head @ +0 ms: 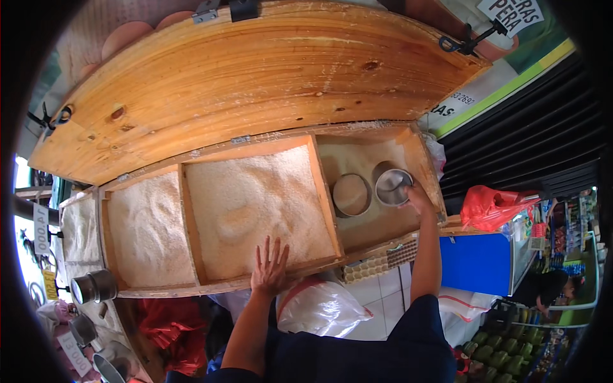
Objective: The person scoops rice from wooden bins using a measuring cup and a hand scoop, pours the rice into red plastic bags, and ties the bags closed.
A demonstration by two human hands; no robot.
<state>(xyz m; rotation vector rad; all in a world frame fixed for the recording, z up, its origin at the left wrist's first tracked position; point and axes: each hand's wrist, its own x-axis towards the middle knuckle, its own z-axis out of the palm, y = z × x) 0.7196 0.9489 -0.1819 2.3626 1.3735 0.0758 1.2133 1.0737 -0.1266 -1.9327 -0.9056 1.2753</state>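
Observation:
My right hand (pixel 419 197) grips the rim of a metal measuring cup (pixel 393 186) at the right side of the right-hand compartment. The cup looks bare inside. Beside it, a second round metal cup (pixel 351 194) stands in the same compartment, filled with grain. My left hand (pixel 270 265) has its fingers spread over the front edge of the middle compartment, holding nothing. Pale rice grains (pixel 254 201) lie in uneven heaps there. The left compartment (pixel 148 234) also holds rice. All three belong to one wooden bin (pixel 313 191) with thin dividers.
Behind the bin stands its raised wooden lid (pixel 268 81). Metal cups (pixel 93 286) sit at its left end. A filled white sack (pixel 321 309) and egg trays (pixel 371 265) lie along the front. To the right are a red plastic bag (pixel 493 206) and a blue panel (pixel 476 263).

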